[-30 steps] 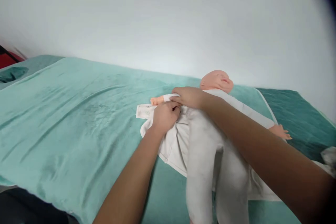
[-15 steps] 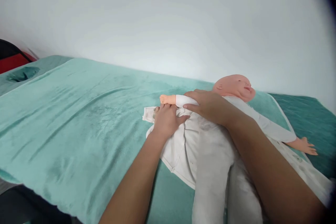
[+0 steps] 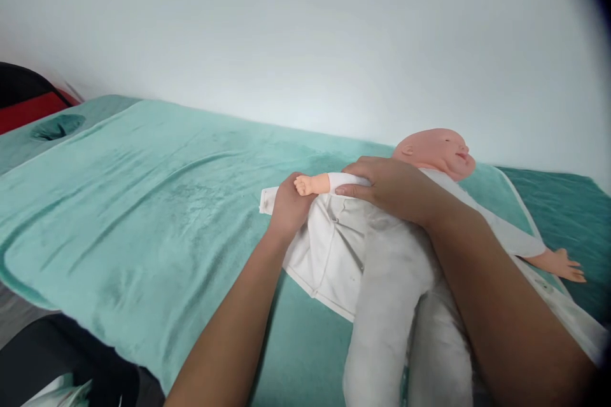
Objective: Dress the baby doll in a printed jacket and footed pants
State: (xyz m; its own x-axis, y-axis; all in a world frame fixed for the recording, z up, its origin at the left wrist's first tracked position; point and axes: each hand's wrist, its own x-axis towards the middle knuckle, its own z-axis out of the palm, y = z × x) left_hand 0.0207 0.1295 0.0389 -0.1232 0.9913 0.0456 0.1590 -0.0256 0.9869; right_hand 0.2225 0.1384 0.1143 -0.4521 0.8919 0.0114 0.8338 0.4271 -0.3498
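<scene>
A baby doll in white cloth lies on its back on a teal blanket, head to the right rear. An open white garment is spread under its body. My right hand is wrapped round the doll's upper arm and holds it up; the arm's small pink hand sticks out to the left. Just below that little hand, my left hand is closed on the garment's loose sleeve. The doll's other arm lies stretched out to the right.
A white wall rises behind the bed. A darker green cover lies at the right end. At the far left are a red and black object and a round hollow in the bedding. Dark floor shows at the lower left.
My right hand has lifted the doll's arm slightly and turned its small hand forward. My left hand has slid up to the sleeve end and gathered it. The view shifted a little.
</scene>
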